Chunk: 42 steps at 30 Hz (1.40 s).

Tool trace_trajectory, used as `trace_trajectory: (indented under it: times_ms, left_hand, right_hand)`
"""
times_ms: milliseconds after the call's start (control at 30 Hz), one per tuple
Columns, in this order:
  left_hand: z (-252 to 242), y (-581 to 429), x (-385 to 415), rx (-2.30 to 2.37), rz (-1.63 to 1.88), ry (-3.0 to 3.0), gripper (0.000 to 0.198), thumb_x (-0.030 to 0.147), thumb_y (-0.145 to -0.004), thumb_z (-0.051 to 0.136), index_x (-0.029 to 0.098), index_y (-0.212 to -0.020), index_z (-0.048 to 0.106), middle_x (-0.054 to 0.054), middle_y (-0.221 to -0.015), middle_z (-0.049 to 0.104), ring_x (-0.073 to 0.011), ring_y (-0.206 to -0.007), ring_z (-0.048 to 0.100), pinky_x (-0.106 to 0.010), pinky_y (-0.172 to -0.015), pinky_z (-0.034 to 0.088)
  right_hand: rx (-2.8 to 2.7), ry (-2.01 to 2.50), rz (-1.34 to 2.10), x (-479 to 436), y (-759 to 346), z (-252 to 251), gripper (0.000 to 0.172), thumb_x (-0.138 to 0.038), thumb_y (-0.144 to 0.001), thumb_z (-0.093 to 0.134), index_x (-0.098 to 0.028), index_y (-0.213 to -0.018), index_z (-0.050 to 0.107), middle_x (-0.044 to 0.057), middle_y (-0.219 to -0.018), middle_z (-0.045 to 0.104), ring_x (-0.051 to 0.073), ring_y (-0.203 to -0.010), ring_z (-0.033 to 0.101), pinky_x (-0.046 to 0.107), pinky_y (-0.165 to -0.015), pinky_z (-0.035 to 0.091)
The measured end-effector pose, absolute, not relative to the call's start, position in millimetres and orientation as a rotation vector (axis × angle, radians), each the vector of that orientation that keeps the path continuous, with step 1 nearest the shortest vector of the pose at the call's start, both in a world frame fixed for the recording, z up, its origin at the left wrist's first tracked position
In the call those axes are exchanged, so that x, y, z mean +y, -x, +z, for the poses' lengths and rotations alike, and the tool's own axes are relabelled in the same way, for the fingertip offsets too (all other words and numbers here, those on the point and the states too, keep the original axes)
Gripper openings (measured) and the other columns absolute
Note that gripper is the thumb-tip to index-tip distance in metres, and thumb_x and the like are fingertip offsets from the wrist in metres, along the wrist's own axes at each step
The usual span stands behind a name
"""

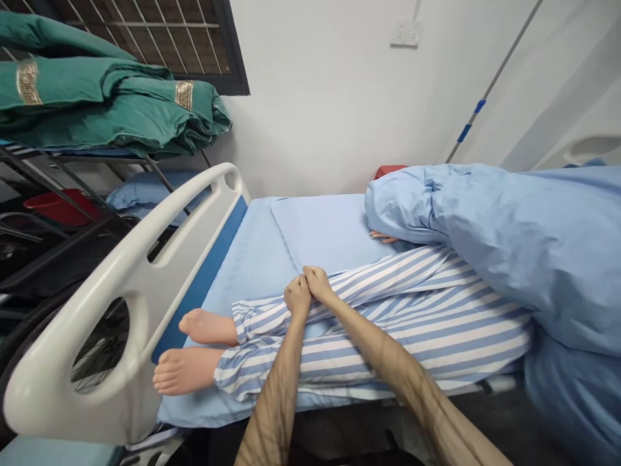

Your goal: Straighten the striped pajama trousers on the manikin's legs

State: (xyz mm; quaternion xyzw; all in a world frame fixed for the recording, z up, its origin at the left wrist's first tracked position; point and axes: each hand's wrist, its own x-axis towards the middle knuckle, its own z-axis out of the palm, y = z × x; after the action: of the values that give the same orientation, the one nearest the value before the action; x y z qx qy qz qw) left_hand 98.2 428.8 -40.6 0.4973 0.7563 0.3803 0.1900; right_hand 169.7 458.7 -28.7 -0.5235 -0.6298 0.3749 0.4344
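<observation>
Both fists lie side by side over the shin of a manikin's far leg, in blue-and-white striped trousers. My left hand is closed at the edge of a light blue bed sheet. Touching it on the right, my right hand is closed on the same sheet, where a straight crease runs up to the knuckles. The fingertips are hidden. Smooth bare feet point toward the footboard. A bunched blue quilt covers the upper body, and a manikin's hand shows from under it.
The white footboard with cut-out grips rises at the left. Behind it are a rack with folded green bedding, a red basin and a dark wheelchair. A wall socket and a pole are beyond the bed.
</observation>
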Motion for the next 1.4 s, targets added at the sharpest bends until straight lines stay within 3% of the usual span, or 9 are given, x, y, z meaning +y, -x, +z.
trace_trajectory:
  times_ms: [233, 533, 933, 1100, 1200, 1400]
  left_hand:
    - [-45.4, -99.2, 428.7, 2.134, 1.091, -1.403, 0.042, 0.034, -0.090, 0.037, 0.018, -0.052, 0.046, -0.001, -0.054, 0.048, -0.0112, -0.057, 0.033, -0.028, -0.059, 0.019]
    - [-47.8, -99.9, 429.9, 2.114, 1.110, -1.417, 0.040, 0.033, -0.087, 0.041, 0.017, -0.051, 0.037, 0.002, -0.051, 0.036, -0.0101, -0.056, 0.029, -0.026, -0.059, 0.020]
    - [-33.1, -97.8, 444.0, 1.850, 1.322, -1.146, 0.037, 0.029, -0.077, 0.048, 0.019, -0.047, 0.030, 0.005, -0.046, 0.024, -0.0084, -0.049, 0.027, -0.025, -0.052, 0.021]
    - [7.9, -110.7, 461.2, 1.612, 1.549, -1.054, 0.037, 0.034, -0.077, 0.049, 0.020, -0.049, 0.031, 0.005, -0.045, 0.026, -0.0079, -0.048, 0.025, -0.024, -0.050, 0.023]
    - [2.9, -124.4, 460.1, 1.727, 1.607, -1.146, 0.039, 0.035, -0.081, 0.045, 0.020, -0.049, 0.027, 0.005, -0.048, 0.025, -0.0082, -0.051, 0.026, -0.024, -0.053, 0.023]
    - [-34.9, -144.1, 445.5, 2.062, 1.044, -1.483, 0.039, 0.033, -0.086, 0.040, 0.017, -0.052, 0.047, -0.002, -0.055, 0.048, -0.0110, -0.057, 0.030, -0.029, -0.059, 0.018]
  right_hand:
    - [-1.647, 1.099, 0.807, 462.1, -196.2, 48.3, 0.044, -0.047, -0.090, 0.036, -0.020, -0.055, 0.033, -0.005, -0.053, 0.031, 0.009, -0.054, 0.033, 0.023, -0.054, 0.028]
    - [-1.539, 1.274, 0.868, 477.8, -219.3, -48.7, 0.044, -0.048, -0.088, 0.037, -0.021, -0.053, 0.031, -0.005, -0.050, 0.030, 0.009, -0.052, 0.031, 0.025, -0.054, 0.024]
    - [-1.386, 1.215, 0.956, 484.5, -222.9, -53.3, 0.045, -0.051, -0.085, 0.037, -0.021, -0.051, 0.038, -0.004, -0.048, 0.037, 0.010, -0.051, 0.037, 0.025, -0.054, 0.029]
    - [-1.369, 1.200, 0.986, 484.5, -222.5, -51.8, 0.046, -0.051, -0.085, 0.037, -0.020, -0.051, 0.038, -0.004, -0.048, 0.038, 0.010, -0.051, 0.038, 0.024, -0.054, 0.031]
    - [-1.357, 1.192, 0.999, 484.6, -222.2, -51.5, 0.045, -0.050, -0.086, 0.037, -0.021, -0.051, 0.038, -0.004, -0.049, 0.038, 0.010, -0.051, 0.037, 0.025, -0.055, 0.031]
    - [-1.366, 1.197, 0.976, 482.8, -221.1, -49.8, 0.041, -0.047, -0.087, 0.038, -0.021, -0.055, 0.034, -0.006, -0.050, 0.032, 0.010, -0.054, 0.031, 0.025, -0.054, 0.027]
